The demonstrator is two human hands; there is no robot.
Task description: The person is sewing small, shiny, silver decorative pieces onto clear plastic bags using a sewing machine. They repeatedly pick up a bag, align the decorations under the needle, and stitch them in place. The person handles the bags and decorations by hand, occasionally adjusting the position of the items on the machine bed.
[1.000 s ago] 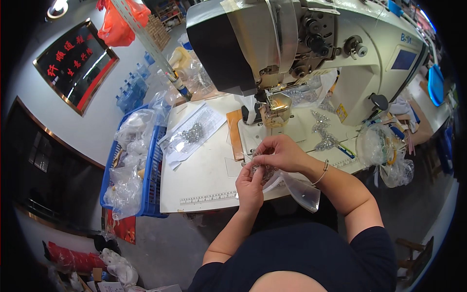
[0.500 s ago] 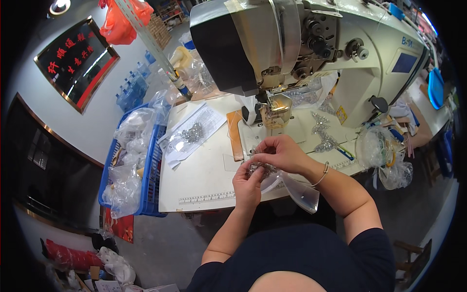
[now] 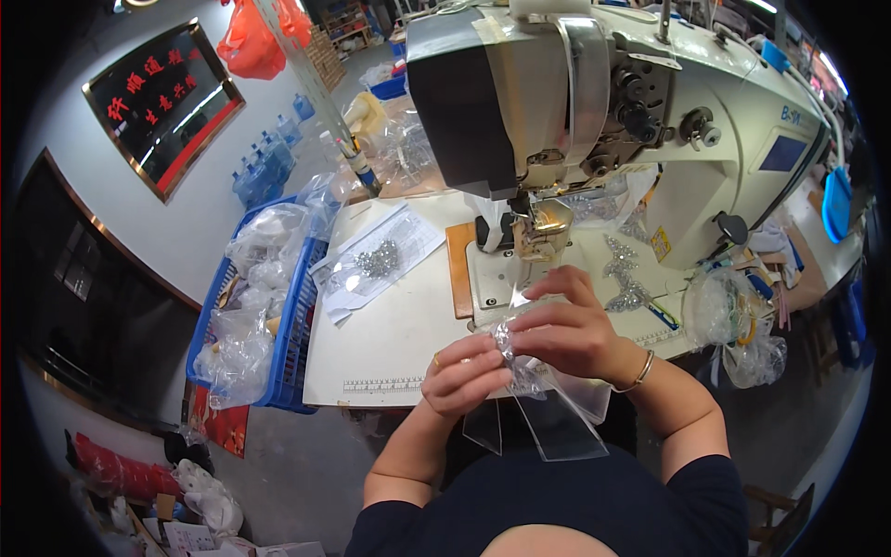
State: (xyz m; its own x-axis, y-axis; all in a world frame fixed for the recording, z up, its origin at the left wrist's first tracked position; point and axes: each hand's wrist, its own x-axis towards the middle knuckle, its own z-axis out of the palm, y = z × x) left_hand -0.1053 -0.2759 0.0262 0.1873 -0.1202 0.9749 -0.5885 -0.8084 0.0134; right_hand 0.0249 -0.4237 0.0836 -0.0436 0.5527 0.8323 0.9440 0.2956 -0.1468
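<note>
Between my hands, at the front edge of the sewing table (image 3: pixel 343 357), is a clear plastic piece (image 3: pixel 562 429) with a silver sparkling ornament (image 3: pixel 505 340) bunched at its upper end. My left hand (image 3: pixel 464 376) curls around its left side, knuckles up. From the right, my right hand (image 3: pixel 571 327) grips the ornament, its fingers bent over the top. Clear flaps hang below both hands, past the table edge. Just beyond, the sewing machine (image 3: pixel 742 70) has its needle area (image 3: pixel 544 232) apart from the piece. My fingertips hide part of the ornament.
A silver beaded ornament (image 3: pixel 379 259) lies on white paper (image 3: pixel 414 232) at left; similar ornaments (image 3: pixel 627 280) lie at right beside small blue-green snips (image 3: pixel 663 315). A brown block (image 3: pixel 460 278) borders the machine plate. A blue basket (image 3: pixel 302 320) of plastic bags stands left.
My hands have turned over and come slightly nearer to me. The clear flaps now hang lower and more spread. The whole view has shifted, so the machine appears further right.
</note>
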